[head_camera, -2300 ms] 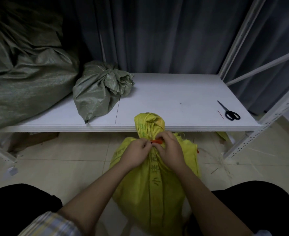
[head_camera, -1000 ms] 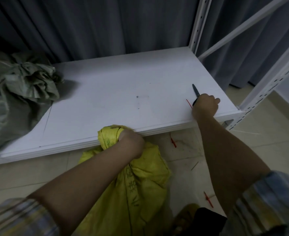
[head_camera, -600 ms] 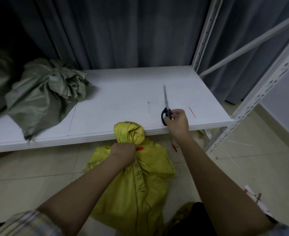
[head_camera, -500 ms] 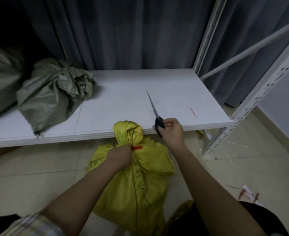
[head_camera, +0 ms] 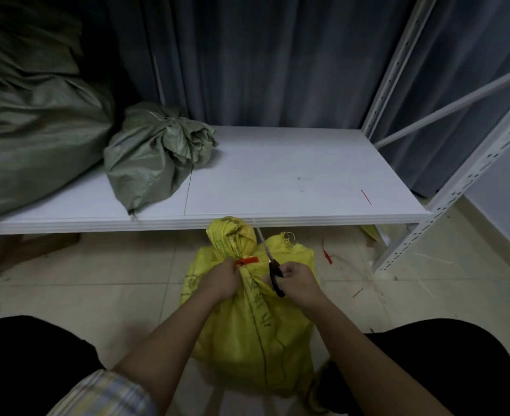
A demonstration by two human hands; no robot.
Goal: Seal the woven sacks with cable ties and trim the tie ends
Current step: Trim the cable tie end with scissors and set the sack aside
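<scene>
A yellow woven sack [head_camera: 256, 331] stands on the floor between my knees, its neck gathered and bound by an orange-red cable tie [head_camera: 247, 261]. My left hand [head_camera: 220, 280] grips the sack's neck just below and left of the tie. My right hand [head_camera: 297, 282] holds black-handled scissors [head_camera: 273, 270] beside the neck on the right, blades pointing up toward the shelf edge. The tie's short end sticks out to the right, a little left of the blades.
A low white shelf [head_camera: 292, 181] spans the view ahead, with a tied green sack [head_camera: 154, 154] on it and a big green sack [head_camera: 28, 139] at the left. A red tie offcut [head_camera: 365, 196] lies on the shelf; another [head_camera: 327, 255] lies on the floor. A white rack post [head_camera: 445, 199] stands right.
My right hand reached to the shelf, took the scissors and brought them down beside the sack's neck. My left hand kept hold of the neck.
</scene>
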